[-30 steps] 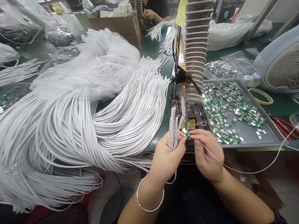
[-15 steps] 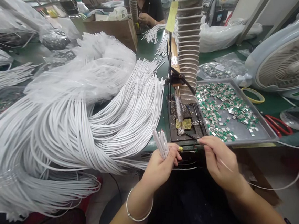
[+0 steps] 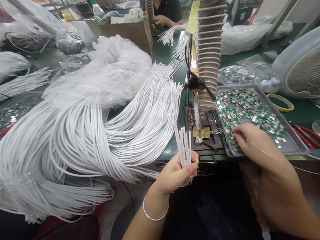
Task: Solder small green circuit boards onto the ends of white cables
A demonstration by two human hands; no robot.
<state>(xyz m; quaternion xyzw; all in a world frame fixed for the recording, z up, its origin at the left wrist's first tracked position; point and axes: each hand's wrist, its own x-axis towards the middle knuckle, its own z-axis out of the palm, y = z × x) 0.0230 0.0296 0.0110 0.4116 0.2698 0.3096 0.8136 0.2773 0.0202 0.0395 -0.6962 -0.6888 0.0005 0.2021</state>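
Note:
My left hand [image 3: 180,172] is closed around a bundle of white cables [image 3: 183,147], their cut ends pointing up. Something small and yellow shows at its fingertips. My right hand [image 3: 254,144] reaches over the left part of a grey metal tray [image 3: 297,144], thumb and forefinger pinched close to the small green circuit boards [image 3: 242,106]. Whether a board is between those fingertips I cannot tell. A thin solder wire [image 3: 265,152] runs out of this hand and trails off to the right. Between the hands, a soldering iron [image 3: 197,109] is clamped tip down above a yellow sponge [image 3: 201,132].
A large heap of white cables [image 3: 81,141], partly under clear plastic [image 3: 98,80], covers the left side. A ribbed duct [image 3: 212,45] hangs behind the iron. At right are a fan [image 3: 307,64], a tape roll [image 3: 280,102] and red-handled pliers [image 3: 311,136]. Across the bench sits another person [image 3: 169,4].
My right hand has moved right and up, from beside the iron's base to over the tray. The left hand keeps the cables, which now stand more upright. The view has shifted slightly.

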